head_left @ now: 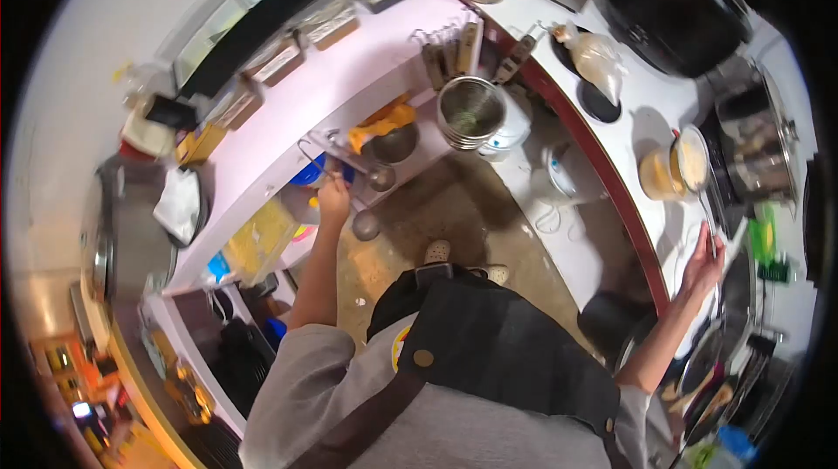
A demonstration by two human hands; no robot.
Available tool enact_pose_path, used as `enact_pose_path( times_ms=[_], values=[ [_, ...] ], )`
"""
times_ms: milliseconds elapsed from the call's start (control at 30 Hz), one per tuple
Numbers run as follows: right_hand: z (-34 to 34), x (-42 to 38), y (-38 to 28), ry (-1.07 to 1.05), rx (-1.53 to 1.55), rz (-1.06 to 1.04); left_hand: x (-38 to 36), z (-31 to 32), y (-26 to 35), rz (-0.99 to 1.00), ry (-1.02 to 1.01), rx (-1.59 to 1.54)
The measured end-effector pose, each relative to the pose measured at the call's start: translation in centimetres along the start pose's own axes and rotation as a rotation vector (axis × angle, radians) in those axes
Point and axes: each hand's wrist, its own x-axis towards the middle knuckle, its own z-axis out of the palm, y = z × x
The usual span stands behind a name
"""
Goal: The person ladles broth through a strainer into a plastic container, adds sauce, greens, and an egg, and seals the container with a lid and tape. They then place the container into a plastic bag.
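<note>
Ladle (pixel 362 207) hanging off the pink shelf (pixel 349 76) at about 10 o'clock from the apron, left hand (pixel 333 200) closed round its thin handle, fingers wrapped tight. Long axis runs roughly up-down in the head view: hooked end up toward the shelf rail, bowl pointing down at the floor (pixel 436 207) near 6 o'clock of the hand. Right hand (pixel 704 266) is way over at 3 o'clock on the white counter (pixel 650 115), fingers curled on what looks like a thin utensil handle; can't tell exactly what. Risk, imo: arms stretched opposite ways w/ eyes on neither, so the ladle could snag the neighbouring skimmer (pixel 367 174) and drop, or the right hand could knock the broth jar (pixel 672 170) just above it.
</note>
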Motion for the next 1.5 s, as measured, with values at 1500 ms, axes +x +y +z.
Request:
enact_pose_path(
  times_ms=[1500],
  values=[
    [-38.5,1.6,-31.2,0.756,-0.842,-0.368,-13.1,12.8,29.5,0.111,-0.348,-0.152]
  ],
)
